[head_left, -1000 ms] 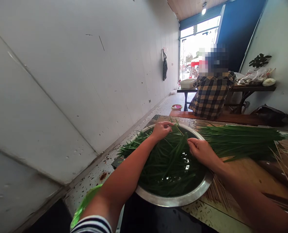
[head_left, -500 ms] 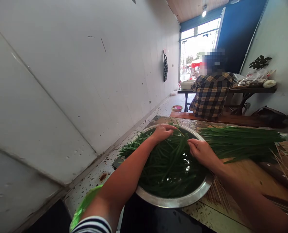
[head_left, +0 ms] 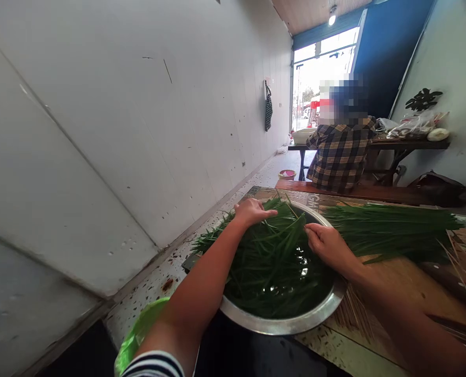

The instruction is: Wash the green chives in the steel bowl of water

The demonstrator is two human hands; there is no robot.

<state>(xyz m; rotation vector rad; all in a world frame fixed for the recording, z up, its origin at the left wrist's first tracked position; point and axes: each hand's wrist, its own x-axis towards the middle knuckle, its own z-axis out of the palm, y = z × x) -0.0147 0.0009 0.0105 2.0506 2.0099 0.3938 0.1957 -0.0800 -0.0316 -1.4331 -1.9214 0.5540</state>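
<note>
Hands among chive leaves (head_left: 272, 262) in a metal basin (head_left: 288, 325)

We see long, flat, dark green blades, narrow and glossy with wet, lying crossed and tangled in the round steel basin. Water shows dark between them, with bright glints near the middle. Most blades run from the near right toward the far left, and their pointed tips reach out past the basin's left rim, above a speckled surface (head_left: 154, 285).

The left hand (head_left: 252, 212) lies palm down on the leaves at the far rim, fingers stretched out and released, gripping nothing. The right hand (head_left: 327, 245) sits at the right rim with its fingers curled in. Thumb and forefinger appear to pinch the ends of a few leaves, which slant down from the fingertips into the water.

Just to the right of the basin, a thick sheaf of chives (head_left: 390, 228) lies flat on the wooden table (head_left: 406, 285), all its blades aligned. Thin bamboo skewers (head_left: 458, 262) lie near the sheaf's far end. A green plastic bag (head_left: 139, 330) shows beside the left forearm. Well behind, a person in a plaid shirt (head_left: 341, 154) sits at another table, back toward us.
</note>
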